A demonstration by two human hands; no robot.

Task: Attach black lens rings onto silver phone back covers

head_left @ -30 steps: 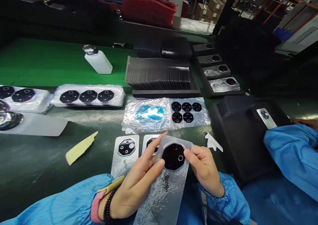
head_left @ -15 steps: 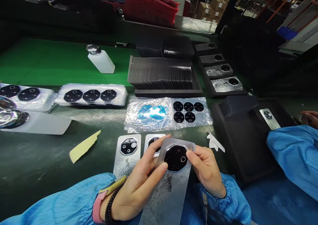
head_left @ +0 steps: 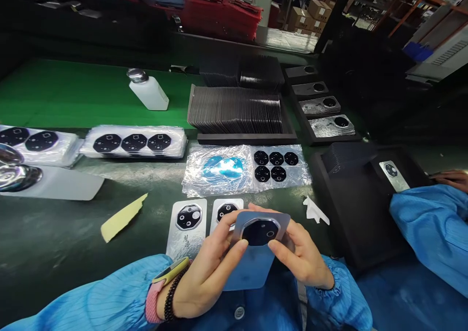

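I hold a silver phone back cover (head_left: pixel 252 260) with a black octagonal camera lens plate (head_left: pixel 259 231) between both hands, tilted up toward me. My left hand (head_left: pixel 208 277) grips its left edge, thumb by the lens plate. My right hand (head_left: pixel 302 258) grips the right edge, thumb pressed at the plate's lower right. Two more back covers, one (head_left: pixel 186 227) and another (head_left: pixel 224 210), lie flat on the dark mat just beyond my hands. A clear sheet (head_left: pixel 278 167) with several black octagonal lens plates lies behind them.
A tray of stacked dark panels (head_left: pixel 237 110), a white bottle (head_left: pixel 148 89), bagged lens sheets (head_left: pixel 135 143), a yellow scrap (head_left: pixel 122 218) and a white scrap (head_left: pixel 315 210) sit around. A black tray (head_left: pixel 351 199) stands at right, where another person's blue sleeve (head_left: pixel 427 228) reaches in.
I have tilted the back cover's lower end up toward me, so it looks shorter and plain grey. My right thumb slid onto the lens plate's lower right edge.
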